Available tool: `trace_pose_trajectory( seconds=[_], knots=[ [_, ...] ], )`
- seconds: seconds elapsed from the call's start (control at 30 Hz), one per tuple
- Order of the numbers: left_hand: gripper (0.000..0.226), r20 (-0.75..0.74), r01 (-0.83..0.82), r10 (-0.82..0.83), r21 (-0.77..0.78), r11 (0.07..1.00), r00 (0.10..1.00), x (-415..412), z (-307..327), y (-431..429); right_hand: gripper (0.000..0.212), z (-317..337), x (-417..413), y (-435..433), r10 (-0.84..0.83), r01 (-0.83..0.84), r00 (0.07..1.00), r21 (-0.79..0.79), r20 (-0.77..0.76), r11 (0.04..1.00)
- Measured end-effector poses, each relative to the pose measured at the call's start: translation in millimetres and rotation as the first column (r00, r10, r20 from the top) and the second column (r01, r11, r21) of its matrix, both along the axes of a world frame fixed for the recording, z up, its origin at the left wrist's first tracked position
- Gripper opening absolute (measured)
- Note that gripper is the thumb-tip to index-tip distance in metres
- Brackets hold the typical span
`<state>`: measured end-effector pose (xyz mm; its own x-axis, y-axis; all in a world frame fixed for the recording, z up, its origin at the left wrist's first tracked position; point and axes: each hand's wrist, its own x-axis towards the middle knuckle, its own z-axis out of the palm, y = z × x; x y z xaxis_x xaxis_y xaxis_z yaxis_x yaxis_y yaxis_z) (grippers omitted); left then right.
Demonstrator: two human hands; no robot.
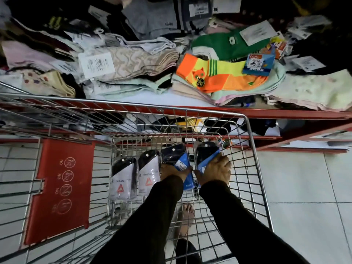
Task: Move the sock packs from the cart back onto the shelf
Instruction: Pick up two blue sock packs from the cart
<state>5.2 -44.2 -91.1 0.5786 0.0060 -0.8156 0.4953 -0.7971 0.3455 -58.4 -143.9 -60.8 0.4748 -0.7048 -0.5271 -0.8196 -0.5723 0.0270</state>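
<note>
Reaching into the cart [253,149], each hand [214,171] grips a sock pack [206,154].

Pale square floor tiles [297,180] with dark grout lines, dimly lit. Red-edged lower shelving [297,134] along the far side, strewn with papers. Red plastic flap [62,189] bearing white prohibition symbols.

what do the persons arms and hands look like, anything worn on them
Both arms wear long, plain black sleeves reaching the wrists, with no visible markings. The left hand and right hand are bare: no gloves, and no rings or watch that I can make out.
</note>
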Motion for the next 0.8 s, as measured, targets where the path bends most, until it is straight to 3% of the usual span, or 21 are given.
trace_pose_trajectory(
  seconds=[0.2,0.43,0.57,0.67,0.8],
  knots=[
    [0.085,-0.012,-0.01,0.01,0.032,0.999,1.0,5,-3,4,0.124,-3,-1,-3,0.104,-0.103,0.994,0.007,-0.031,0.995],
    [0.09,0.075,0.048,-0.047,-0.01,0.999,0.996,-6,28,20,0.137,19,-3,-6,0.019,-0.017,1.0,0.115,-0.009,0.993],
    [0.096,0.164,0.113,-0.109,-0.019,0.993,0.981,-11,69,39,0.128,50,-14,3,-0.015,0.009,0.999,0.138,0.041,0.99],
    [0.105,0.247,0.175,-0.186,0.065,0.982,0.951,-15,108,56,0.115,84,-24,12,-0.016,0.003,0.993,0.113,0.117,0.994],
    [0.097,0.378,0.186,-0.199,0.071,0.98,0.904,-22,170,74,0.128,140,-30,20,-0.03,0.013,0.973,0.078,0.228,0.997]
  ],
)
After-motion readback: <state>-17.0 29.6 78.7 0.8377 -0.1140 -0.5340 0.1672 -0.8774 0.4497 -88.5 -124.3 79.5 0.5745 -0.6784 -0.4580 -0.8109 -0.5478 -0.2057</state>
